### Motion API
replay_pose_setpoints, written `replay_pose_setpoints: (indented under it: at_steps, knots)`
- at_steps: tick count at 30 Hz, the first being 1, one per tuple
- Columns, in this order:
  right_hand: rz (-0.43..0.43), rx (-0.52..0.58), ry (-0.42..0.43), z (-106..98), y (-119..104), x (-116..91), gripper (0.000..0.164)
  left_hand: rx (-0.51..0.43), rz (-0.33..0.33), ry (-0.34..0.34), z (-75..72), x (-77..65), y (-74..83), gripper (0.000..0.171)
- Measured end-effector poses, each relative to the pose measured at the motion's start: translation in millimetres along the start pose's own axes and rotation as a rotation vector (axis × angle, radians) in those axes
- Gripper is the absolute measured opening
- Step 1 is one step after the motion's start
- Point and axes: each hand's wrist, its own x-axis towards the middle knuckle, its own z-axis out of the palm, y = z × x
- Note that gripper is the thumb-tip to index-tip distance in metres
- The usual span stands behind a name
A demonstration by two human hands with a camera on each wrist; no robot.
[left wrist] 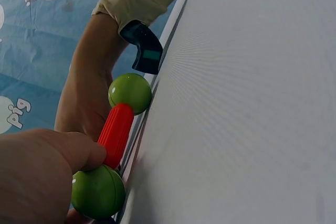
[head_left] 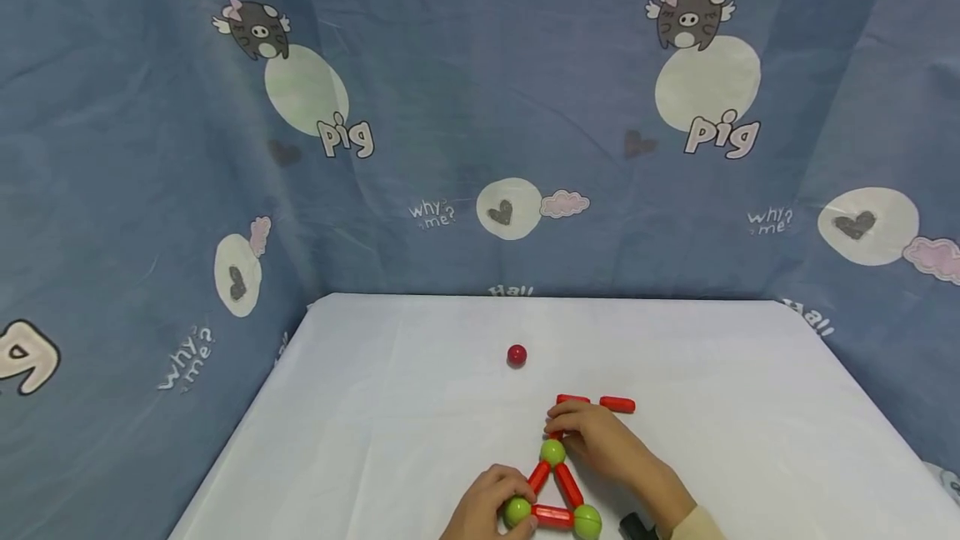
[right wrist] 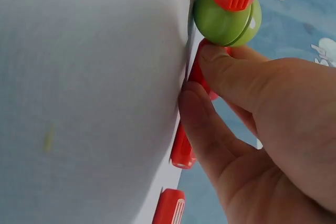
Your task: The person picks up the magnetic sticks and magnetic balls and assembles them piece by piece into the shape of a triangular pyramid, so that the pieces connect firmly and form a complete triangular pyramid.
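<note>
A triangle of red rods and green balls lies on the white table, with one green ball (head_left: 552, 452) at its far corner. My left hand (head_left: 487, 507) grips the near-left green ball (head_left: 517, 511); its thumb lies across the joint with the near red rod (left wrist: 116, 132). The near-right corner holds another green ball (head_left: 587, 522). With thumb and fingertips, my right hand (head_left: 603, 444) pinches a single red rod (right wrist: 196, 75), its end right at the far green ball. That hand's fingers partly cover the rod.
Two loose red rods lie beyond my right hand, the left one (head_left: 573, 398) partly behind its fingers and the other (head_left: 617, 404) beside it. A red ball (head_left: 517, 355) sits farther back on the table (head_left: 405, 390). Patterned blue cloth (head_left: 450, 107) hangs behind.
</note>
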Motion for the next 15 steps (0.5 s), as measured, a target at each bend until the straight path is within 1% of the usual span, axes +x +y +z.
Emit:
replay_pose_setpoints:
  at_steps: [3, 10, 15]
  knots:
    - [0.023, 0.007, 0.003, -1.1, -0.2, -0.6, 0.024, -0.005, -0.031, -0.008, 0.7, 0.6, 2.2, 0.008]
    - [-0.003, 0.001, 0.024, -1.3, 0.3, -0.8, 0.021, -0.005, -0.05, -0.008, 1.9, 0.1, 3.2, 0.009]
    - [0.025, 0.009, 0.027, -2.1, -1.2, -1.1, 0.02, -0.015, -0.067, -0.009, 2.0, 0.2, 4.1, 0.01]
